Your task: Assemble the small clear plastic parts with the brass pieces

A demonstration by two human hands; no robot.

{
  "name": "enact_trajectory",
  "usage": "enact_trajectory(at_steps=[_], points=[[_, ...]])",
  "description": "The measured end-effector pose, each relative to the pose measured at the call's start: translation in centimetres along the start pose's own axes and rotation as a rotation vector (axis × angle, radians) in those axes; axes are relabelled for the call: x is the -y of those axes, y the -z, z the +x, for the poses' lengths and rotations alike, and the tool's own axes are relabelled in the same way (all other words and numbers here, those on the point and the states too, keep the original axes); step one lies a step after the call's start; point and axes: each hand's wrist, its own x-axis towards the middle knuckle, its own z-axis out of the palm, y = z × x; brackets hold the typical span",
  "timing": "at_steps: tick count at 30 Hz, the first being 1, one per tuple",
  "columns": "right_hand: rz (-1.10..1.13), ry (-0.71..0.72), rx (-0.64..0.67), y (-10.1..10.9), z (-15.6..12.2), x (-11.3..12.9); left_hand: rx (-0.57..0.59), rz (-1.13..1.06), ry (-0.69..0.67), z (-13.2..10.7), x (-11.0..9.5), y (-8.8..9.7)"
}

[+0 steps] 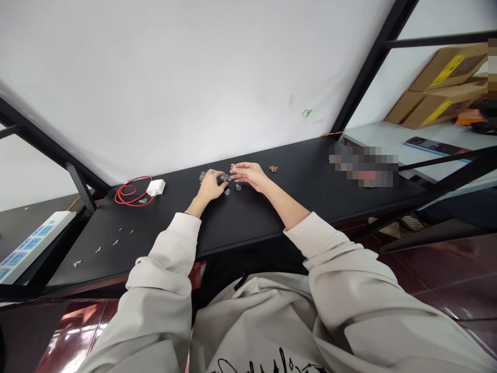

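The left hand (209,187) is closed to a narrow pinch at centre frame, its fingers on a small clear bulb-shaped piece (224,178); the fingers partly hide the piece, so the exact grip cannot be confirmed. The right hand (250,175) is extended palm down with the fingers loosely together, holding nothing visible, its fingertips just beside that piece. Further clear pieces (227,191) lie loose on the black surface (248,217) around both hands: one just left of the left hand, one just above the right fingertips, and two just below the held piece. Each appears transparent and rounded, with a greyish core; finer detail is too small to tell. A small cluster of brown bits (273,168) sits right of the right hand. Left of centre, a coil of red cable (134,191) touches a white charger (156,187), and a single clear item (143,200) lies inside the coil. Small metal pieces (115,242) are scattered at lower left, near a white power strip (34,246) beyond the surface edge. Cardboard boxes (438,88) stand at upper right.
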Motion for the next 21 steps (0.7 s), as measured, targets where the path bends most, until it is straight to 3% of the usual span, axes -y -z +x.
enact_trajectory(at_steps=[9, 21], points=[[-0.061, 0.055, -0.020, 0.1, 0.3, -0.4, -0.130, -0.212, -0.151, -0.1, -1.3, 0.3], [-0.019, 0.074, 0.043, 0.1, 0.4, -0.7, -0.108, -0.225, -0.091, -0.2, -1.7, 0.3]])
